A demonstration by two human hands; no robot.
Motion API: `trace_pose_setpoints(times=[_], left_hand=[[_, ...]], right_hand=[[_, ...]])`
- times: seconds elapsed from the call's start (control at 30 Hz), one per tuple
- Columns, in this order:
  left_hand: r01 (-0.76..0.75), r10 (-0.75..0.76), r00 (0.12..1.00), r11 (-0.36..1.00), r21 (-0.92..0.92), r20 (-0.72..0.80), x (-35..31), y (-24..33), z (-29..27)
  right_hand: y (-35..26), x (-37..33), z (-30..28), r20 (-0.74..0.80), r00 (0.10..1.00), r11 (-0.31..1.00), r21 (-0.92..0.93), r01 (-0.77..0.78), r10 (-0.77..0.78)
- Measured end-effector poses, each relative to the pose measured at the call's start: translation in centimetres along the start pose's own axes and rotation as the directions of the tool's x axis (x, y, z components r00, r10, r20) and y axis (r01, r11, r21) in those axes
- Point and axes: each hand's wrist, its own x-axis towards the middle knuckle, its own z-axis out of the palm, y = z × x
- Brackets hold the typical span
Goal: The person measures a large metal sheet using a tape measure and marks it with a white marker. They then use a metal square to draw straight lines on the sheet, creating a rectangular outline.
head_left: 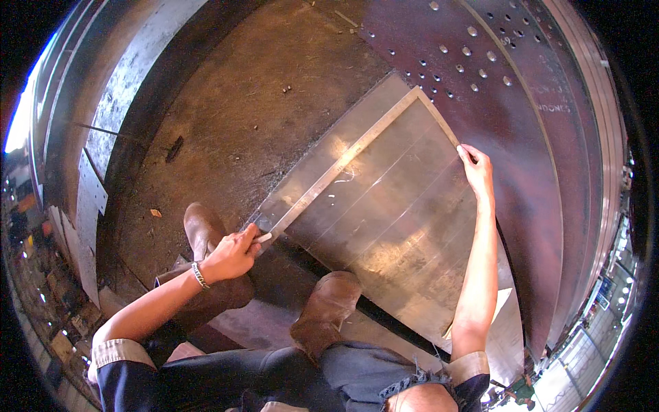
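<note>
Dark blue cloth trousers point(240, 374) are seen closest, with bent legs, and brown, scuffed boots point(326, 309) are seen in front of them. The left forearm is stretched out from a sleeve with a beige cuff point(123, 351), and a silver chain bracelet point(199, 275) is worn on its wrist. By the left hand point(232, 255), a small pale stick point(262, 238) is pinched in closed fingers, right beside one end of a long, flat, L-shaped metal square point(341, 164). Whether the square is also held by this hand cannot be told. The tip of the square's short side is gripped between the thumb and fingers of the right hand point(478, 168), and that arm is stretched far out. The square is laid on a grey, shiny metal plate point(446, 206), its corner near the plate's far end. Thin pale lines point(376, 182) are drawn across the plate. To the right, a purplish-red steel sheet point(522, 165) is seen, with many round holes point(473, 51) at its far end. To the left and beyond, a rusty brown metal surface point(233, 103) is spread out, dotted with bits of dirt.
</note>
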Motion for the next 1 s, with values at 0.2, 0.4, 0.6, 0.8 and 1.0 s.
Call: trace_pose_setpoints(times=[0.2,0.4,0.6,0.8,1.0], left_hand=[[0.089,-0.09,0.996,0.995,-0.054,-0.021,0.0,0.1,0.2],[0.037,-0.036,0.995,0.999,0.003,-0.092,-0.2,-0.1,0.5],[0.122,-0.122,0.992,0.992,-0.016,-0.017,0.1,0.4,-0.1],[0.174,-0.148,0.975,0.972,0.157,-0.166,0.6,2.1,-2.4],[-0.018,0.119,0.894,0.973,0.231,-0.432,8.7,7.4,-10.1]], right_hand=[[-0.6,0.4,0.0,0.016,1.0,0.999,-0.038,-0.011,0.012],[-0.1,0.2,0.4,-0.023,0.999,0.999,-0.031,0.027,-0.028],[-0.1,0.2,0.1,0.013,1.0,1.0,-0.012,-0.002,0.003],[-0.4,0.2,0.1,0.017,1.0,0.998,-0.055,-0.014,0.015],[0.2,0.1,0.3,-0.015,0.999,0.997,-0.069,0.042,-0.043]])
